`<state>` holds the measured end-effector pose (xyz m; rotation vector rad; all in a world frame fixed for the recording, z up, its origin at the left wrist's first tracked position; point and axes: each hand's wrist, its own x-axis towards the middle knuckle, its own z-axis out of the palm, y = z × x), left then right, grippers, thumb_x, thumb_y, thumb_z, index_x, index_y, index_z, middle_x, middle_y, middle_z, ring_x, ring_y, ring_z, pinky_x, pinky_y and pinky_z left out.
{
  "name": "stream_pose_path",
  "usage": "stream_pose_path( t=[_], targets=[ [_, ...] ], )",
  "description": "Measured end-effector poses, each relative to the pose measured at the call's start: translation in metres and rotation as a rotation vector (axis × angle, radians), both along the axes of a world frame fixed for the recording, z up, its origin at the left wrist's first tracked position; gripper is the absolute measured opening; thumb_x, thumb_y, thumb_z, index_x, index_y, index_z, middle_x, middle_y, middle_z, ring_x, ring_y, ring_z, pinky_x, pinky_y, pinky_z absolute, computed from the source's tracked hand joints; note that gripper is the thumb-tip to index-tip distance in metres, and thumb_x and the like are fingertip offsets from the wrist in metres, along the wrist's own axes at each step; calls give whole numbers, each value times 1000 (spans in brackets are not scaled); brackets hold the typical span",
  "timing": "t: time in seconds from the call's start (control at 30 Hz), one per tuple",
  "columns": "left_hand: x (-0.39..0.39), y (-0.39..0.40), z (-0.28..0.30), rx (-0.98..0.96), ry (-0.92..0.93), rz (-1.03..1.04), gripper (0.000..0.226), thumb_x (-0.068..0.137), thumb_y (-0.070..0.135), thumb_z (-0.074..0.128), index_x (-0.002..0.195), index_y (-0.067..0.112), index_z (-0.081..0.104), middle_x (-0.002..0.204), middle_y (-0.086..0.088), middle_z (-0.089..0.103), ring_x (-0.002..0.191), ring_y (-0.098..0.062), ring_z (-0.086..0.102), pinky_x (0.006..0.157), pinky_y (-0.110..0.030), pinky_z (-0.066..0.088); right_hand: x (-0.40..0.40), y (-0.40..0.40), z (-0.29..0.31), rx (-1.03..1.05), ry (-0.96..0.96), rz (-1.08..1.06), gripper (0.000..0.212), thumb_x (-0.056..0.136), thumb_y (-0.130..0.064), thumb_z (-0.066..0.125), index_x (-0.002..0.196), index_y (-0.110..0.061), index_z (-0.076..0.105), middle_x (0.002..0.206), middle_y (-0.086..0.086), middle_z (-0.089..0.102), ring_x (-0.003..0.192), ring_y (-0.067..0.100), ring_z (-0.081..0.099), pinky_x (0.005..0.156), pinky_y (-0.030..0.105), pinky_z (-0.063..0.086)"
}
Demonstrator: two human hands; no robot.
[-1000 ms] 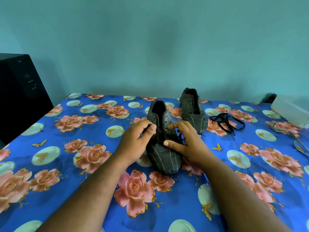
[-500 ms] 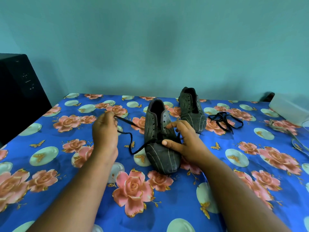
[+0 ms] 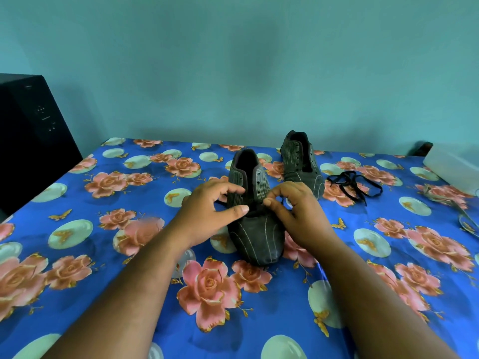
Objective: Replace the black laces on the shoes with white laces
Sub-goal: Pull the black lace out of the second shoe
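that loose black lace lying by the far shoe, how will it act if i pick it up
The loose black lace lies in limp tangled loops, so it will probably flop and dangle. It looks thin, likely very light. The loops may snag together and lift as one clump.

The counter in front of me had a bright blue cloth with pink roses on it. Two dark striped shoes stood on it: the near shoe close to me and the far shoe behind it, to the right. A loose black lace lay just beside the far shoe. A pale box sat at the right edge.
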<state>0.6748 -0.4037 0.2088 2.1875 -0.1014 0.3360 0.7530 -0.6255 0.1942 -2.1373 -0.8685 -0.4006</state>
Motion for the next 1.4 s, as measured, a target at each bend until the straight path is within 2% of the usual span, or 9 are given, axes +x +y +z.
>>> stream_pose_path(
  t=[0.17, 0.33, 0.57, 0.67, 0.87, 1.0, 1.2, 1.3, 1.4],
  targets=[
    [2, 2, -4, 38, -41, 44, 11, 89, 25, 76, 85, 28, 66, 98, 9, 63, 98, -4, 60, 86, -27, 47, 7, -1, -5, 45, -28, -191, 19, 101, -27, 58, 84, -21, 52, 73, -16, 50, 79, 21, 50, 67, 32, 37],
    [0, 2, 0, -6, -13, 20, 8, 91, 24, 74, 95, 27, 68, 101, 13, 60, 95, 6, 58, 81, -14, 41, 4, 2, -9, -65, -64, -254, 12, 94, -32, 67, 91, -22, 61, 98, -6, 59, 97, 24, 53, 81, 37, 41],
    [-1, 8, 0, 78, 109, -152, 62, 80, 44, 84, 132, 48, 52, 149, 24, 33, 134, 5, 35, 95, 2, 23, -16, 12, 8, -96, -164, 65, 26, 88, -54, 63, 95, -34, 77, 104, -13, 59, 109, 14, 49, 94, 40, 43],
    [-1, 9, -2, 94, 154, -198, 80, 81, 41, 83, 147, 49, 38, 160, 20, 20, 131, 28, 18, 97, 7, 18, -16, 13, 6, -145, -145, 34, 31, 85, -61, 60, 92, -36, 77, 105, -14, 58, 109, 14, 48, 94, 42, 43],
    [3, 14, -7, 196, 180, -178, 95, 58, 89, 65, 138, 79, 15, 167, 23, 7, 153, 3, 1, 126, -48, 18, -19, 15, 8, -150, -154, 62, 26, 86, -57, 59, 89, -36, 75, 104, -15, 56, 109, 13, 46, 94, 42, 41],
    [7, 17, -13, 315, 234, -173, 102, 50, 103, 51, 135, 82, -1, 169, 16, 0, 156, -10, 0, 124, -57, 15, -22, 18, 10, 22, -16, 155, 8, 94, -36, 63, 91, -30, 67, 102, -11, 59, 106, 12, 50, 96, 30, 40],
    [7, 15, -13, 336, 281, -134, 111, 44, 105, 49, 139, 78, -2, 170, 15, 0, 156, -11, -2, 122, -63, 12, -24, 10, 32, 703, 407, 109, 12, 103, -23, 55, 96, -13, 60, 89, 2, 56, 79, 9, 50, 76, 23, 45],
    [6, 15, -14, 308, 281, -141, 112, 48, 101, 55, 142, 74, 0, 169, 17, -1, 156, -8, -3, 123, -62, 11, -8, 3, 24, 609, 405, -163, 11, 98, -26, 60, 88, -31, 59, 87, -2, 60, 76, 17, 58, 74, 39, 51],
    [7, 15, -16, 286, 256, -143, 113, 48, 101, 56, 144, 72, 3, 169, 17, 3, 156, -7, -1, 124, -60, 11, -3, 0, 11, 284, 84, -258, 10, 89, -35, 64, 98, -37, 61, 107, -7, 59, 104, 23, 57, 93, 50, 49]
  ],
)
